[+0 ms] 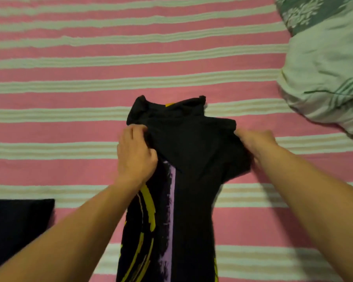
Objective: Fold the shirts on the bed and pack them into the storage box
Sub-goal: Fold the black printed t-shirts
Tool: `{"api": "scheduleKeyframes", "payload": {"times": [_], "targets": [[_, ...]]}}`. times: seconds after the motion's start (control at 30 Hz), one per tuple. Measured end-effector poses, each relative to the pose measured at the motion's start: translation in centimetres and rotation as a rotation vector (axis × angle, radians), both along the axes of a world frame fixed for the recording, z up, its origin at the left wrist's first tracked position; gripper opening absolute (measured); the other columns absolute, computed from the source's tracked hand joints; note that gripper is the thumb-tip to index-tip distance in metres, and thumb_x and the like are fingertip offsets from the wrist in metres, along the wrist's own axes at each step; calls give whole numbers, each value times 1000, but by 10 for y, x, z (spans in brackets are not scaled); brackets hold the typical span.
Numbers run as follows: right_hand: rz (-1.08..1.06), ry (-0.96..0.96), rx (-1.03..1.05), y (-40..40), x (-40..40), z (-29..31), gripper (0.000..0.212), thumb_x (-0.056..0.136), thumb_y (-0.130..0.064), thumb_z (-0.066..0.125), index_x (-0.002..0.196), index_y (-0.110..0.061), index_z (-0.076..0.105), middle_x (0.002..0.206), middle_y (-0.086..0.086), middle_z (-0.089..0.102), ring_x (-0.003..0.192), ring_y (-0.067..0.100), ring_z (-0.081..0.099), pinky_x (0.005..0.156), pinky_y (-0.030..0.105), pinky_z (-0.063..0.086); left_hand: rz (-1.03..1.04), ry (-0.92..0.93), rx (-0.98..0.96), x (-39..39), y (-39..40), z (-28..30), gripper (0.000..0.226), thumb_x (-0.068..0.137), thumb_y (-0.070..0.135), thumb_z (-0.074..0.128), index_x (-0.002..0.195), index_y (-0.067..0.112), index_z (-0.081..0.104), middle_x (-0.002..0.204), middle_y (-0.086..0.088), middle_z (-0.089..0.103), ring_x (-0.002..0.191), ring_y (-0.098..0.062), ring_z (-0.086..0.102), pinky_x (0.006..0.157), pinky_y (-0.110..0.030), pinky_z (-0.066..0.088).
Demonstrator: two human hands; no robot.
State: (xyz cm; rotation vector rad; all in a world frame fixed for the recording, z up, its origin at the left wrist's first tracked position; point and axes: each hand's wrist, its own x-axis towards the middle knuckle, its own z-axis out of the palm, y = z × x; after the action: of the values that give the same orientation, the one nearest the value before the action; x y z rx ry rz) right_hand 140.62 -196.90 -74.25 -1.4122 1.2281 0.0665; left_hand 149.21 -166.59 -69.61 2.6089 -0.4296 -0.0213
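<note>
A black shirt [183,151] with yellow and lilac print lies lengthwise on the pink and white striped bed [90,64], folded into a narrow strip with its collar end away from me. My left hand [136,153] grips the cloth at the shirt's left edge, fingers curled into the fabric. My right hand [257,143] holds the right edge, where a flap of the shirt bunches out. The storage box is not in view.
A dark folded garment [16,224] lies at the lower left on the bed. A pale green pillow [326,78] and a grey-green patterned cloth [314,11] take up the right side.
</note>
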Motion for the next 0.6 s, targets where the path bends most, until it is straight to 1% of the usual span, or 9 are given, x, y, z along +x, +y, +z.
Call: {"api": "scheduleKeyframes", "payload": {"times": [0.07, 0.13, 0.2, 0.27, 0.33, 0.4, 0.5, 0.53, 0.6], "targets": [[22, -48, 113, 11, 6, 26, 85, 49, -70, 84, 111, -14, 71, 100, 7, 77, 88, 29, 74, 84, 41, 59, -195, -23, 74, 45, -5, 9, 63, 67, 18, 58, 130, 11, 53, 130, -12, 52, 119, -33, 44, 102, -46, 38], [171, -115, 281, 20, 10, 46, 71, 68, -72, 75, 109, -15, 74, 101, 4, 78, 92, 23, 75, 83, 36, 56, -472, -28, 225, 80, -7, 18, 73, 61, 34, 52, 130, 11, 56, 125, -11, 60, 118, -33, 51, 101, -46, 37], [251, -153, 306, 25, 9, 55, 46, 82, -50, 76, 108, -12, 74, 102, 5, 78, 91, 21, 75, 79, 34, 56, -652, 31, 349, 104, -9, 27, 79, 58, 47, 43, 128, 14, 55, 117, -5, 65, 109, -30, 58, 99, -42, 38], [126, -261, 176, 25, 1, 52, 22, 90, -22, 73, 109, -12, 73, 103, 7, 77, 91, 21, 75, 81, 36, 58, -738, 116, 443, 121, -15, 34, 81, 59, 55, 39, 130, 19, 51, 111, 1, 66, 102, -25, 58, 98, -36, 37], [-156, -383, 78, 24, -17, 44, 23, 92, -11, 69, 114, -15, 72, 105, 6, 77, 97, 22, 74, 86, 38, 57, -777, 169, 519, 137, -22, 38, 77, 65, 63, 37, 128, 21, 51, 100, 3, 65, 95, -25, 59, 90, -33, 38], [-320, -393, 46, 24, -37, 37, 24, 93, -11, 67, 116, -19, 71, 107, 6, 76, 99, 25, 73, 87, 43, 58, -763, 142, 568, 149, -27, 33, 65, 77, 68, 40, 122, 23, 53, 95, 3, 65, 93, -26, 62, 78, -31, 35], [-217, -332, 41, 28, -53, 31, 19, 93, -19, 70, 112, -24, 70, 106, 3, 76, 100, 27, 73, 88, 51, 58, -589, 227, 466, 166, -44, 20, 23, 99, 49, 55, 106, 27, 59, 93, 3, 63, 96, -26, 62, 75, -32, 37], [-183, -327, 45, 29, -52, 30, 19, 93, -20, 70, 112, -23, 70, 106, 3, 77, 99, 27, 73, 88, 52, 58, -534, 239, 447, 172, -49, 15, 16, 100, 44, 55, 99, 28, 59, 92, 2, 62, 98, -28, 62, 77, -34, 38], [-190, -322, 60, 28, -50, 30, 19, 93, -18, 69, 112, -19, 69, 105, 5, 77, 98, 28, 74, 88, 56, 58, -466, 154, 539, 175, -56, 6, 16, 100, 43, 54, 97, 29, 60, 98, -1, 61, 108, -31, 55, 89, -39, 36]]}}
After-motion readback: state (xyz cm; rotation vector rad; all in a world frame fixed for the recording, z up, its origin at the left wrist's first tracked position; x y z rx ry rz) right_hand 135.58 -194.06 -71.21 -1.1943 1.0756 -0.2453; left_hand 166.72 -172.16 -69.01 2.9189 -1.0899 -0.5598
